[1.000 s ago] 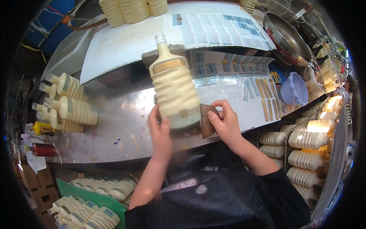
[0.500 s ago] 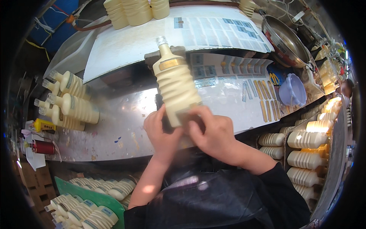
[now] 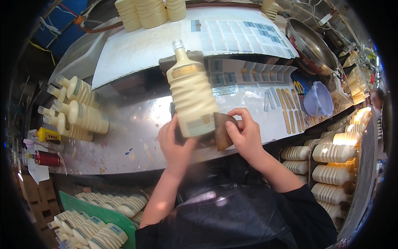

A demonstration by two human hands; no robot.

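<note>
A cream, ridged bottle (image 3: 192, 97) lies at the centre, its clear threaded neck pointing away from me and propped on a dark block (image 3: 166, 62). It carries a gold label (image 3: 186, 70) near the shoulder and a pale bluish label (image 3: 198, 124) near the base. My left hand (image 3: 174, 139) grips the bottle's lower left side, fingers partly hidden behind it. In my right hand (image 3: 245, 135) is a flat brown scraper-like piece (image 3: 222, 130), pinched between thumb and fingers. Its straight edge stands beside the bottle's lower right edge, next to the bluish label.
Several bottles (image 3: 89, 117) lie stacked at the left of the metal table (image 3: 128, 145). Label sheets (image 3: 232, 35) and gold strips (image 3: 288, 121) lie behind and right, near a lavender bucket (image 3: 318, 99). More bottles fill crates (image 3: 335, 174) at lower right and lower left.
My right hand and the brown piece have moved right, from over the bottle's base to its right edge, uncovering the bluish label. My left hand stays at the bottle's left side.
</note>
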